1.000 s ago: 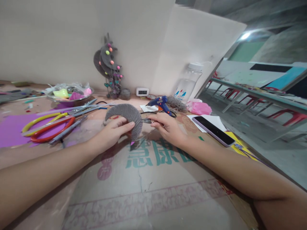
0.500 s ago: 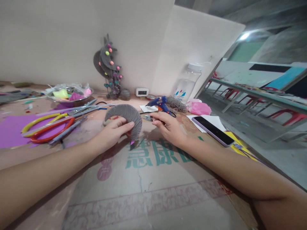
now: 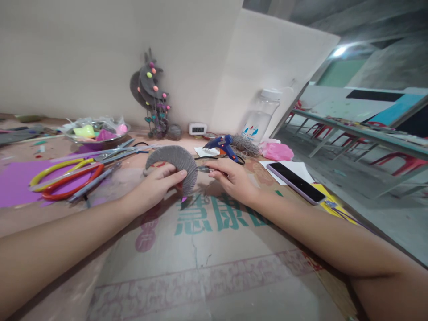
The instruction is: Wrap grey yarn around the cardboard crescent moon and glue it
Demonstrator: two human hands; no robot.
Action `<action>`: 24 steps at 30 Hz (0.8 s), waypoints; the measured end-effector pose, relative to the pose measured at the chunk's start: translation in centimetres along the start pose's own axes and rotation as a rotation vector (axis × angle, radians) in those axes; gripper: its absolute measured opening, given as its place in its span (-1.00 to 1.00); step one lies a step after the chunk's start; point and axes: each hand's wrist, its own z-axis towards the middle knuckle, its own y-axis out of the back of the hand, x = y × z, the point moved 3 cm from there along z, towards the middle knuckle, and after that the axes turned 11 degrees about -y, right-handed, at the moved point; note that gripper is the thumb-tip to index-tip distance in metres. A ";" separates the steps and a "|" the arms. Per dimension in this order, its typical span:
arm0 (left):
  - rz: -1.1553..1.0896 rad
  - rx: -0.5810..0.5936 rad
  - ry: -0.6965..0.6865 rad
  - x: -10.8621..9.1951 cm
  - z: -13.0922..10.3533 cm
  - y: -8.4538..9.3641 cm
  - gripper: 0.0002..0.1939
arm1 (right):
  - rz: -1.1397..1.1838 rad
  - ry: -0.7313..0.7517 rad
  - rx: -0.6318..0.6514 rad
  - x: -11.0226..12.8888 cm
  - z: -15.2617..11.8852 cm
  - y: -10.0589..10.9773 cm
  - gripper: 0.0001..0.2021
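Crescent (image 3: 179,162), yarn-wrapped, pinched in your left hand (image 3: 163,180). Right of crescent, your right hand (image 3: 236,180) grips small metal pliers (image 3: 204,169). Glue gun (image 3: 222,145) behind.

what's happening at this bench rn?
The left hand holds a crescent wrapped in grey yarn. The right hand grips a small metal tool, its tip close to the crescent's outer edge; whether they touch is unclear. A blue glue gun lies behind the hands, and a yarn-covered moon decoration with colored beads is up against the wall.
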 end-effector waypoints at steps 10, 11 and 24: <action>0.047 -0.029 -0.039 -0.4 -0.2 -0.1 -0.75 | -0.044 0.047 -0.037 -0.4 -0.1 -0.2 -0.69; 0.050 -0.023 -0.042 -0.5 -0.1 -0.1 -0.76 | -0.057 0.049 -0.036 -0.4 -0.1 -0.2 -0.69; -0.018 -0.010 -0.023 -0.3 -0.1 -0.3 -0.81 | -0.102 0.051 -0.039 -0.2 0.0 -0.1 -0.71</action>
